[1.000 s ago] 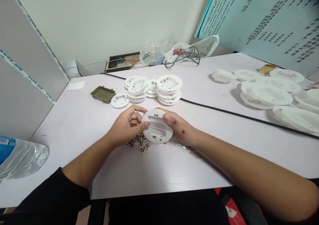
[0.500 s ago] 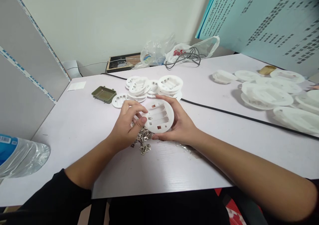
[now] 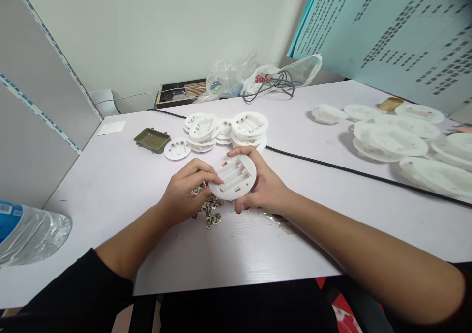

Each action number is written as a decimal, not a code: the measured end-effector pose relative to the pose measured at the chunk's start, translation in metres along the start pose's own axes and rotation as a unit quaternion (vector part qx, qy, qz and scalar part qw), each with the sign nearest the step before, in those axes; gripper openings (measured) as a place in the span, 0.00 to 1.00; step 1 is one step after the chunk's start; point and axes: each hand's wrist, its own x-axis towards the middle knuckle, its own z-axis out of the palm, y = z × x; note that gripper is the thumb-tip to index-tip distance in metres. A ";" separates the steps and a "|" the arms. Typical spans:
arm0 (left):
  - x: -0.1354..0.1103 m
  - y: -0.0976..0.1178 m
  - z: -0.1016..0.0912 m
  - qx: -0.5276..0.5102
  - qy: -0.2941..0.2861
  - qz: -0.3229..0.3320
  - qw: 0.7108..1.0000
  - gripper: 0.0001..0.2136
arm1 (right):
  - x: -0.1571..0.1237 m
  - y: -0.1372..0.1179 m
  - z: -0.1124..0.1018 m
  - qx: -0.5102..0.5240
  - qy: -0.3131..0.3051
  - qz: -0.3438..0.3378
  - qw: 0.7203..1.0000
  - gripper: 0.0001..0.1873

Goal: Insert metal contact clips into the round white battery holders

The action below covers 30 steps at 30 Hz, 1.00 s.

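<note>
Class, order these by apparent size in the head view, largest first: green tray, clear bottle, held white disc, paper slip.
1. Clear bottle, partly out of frame
2. Held white disc
3. Green tray
4. Paper slip

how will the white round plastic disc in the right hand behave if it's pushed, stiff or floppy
The white round plastic disc is probably stiff, as it shows no visible bend in the right hand. It is likely light for its size, given its hollow slots. On edge, it might roll, since its rim is round.
</note>
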 end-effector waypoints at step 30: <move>0.004 0.018 0.008 0.093 0.093 -0.076 0.988 0.04 | 0.004 0.009 0.004 -0.152 0.137 -0.020 0.979 0.27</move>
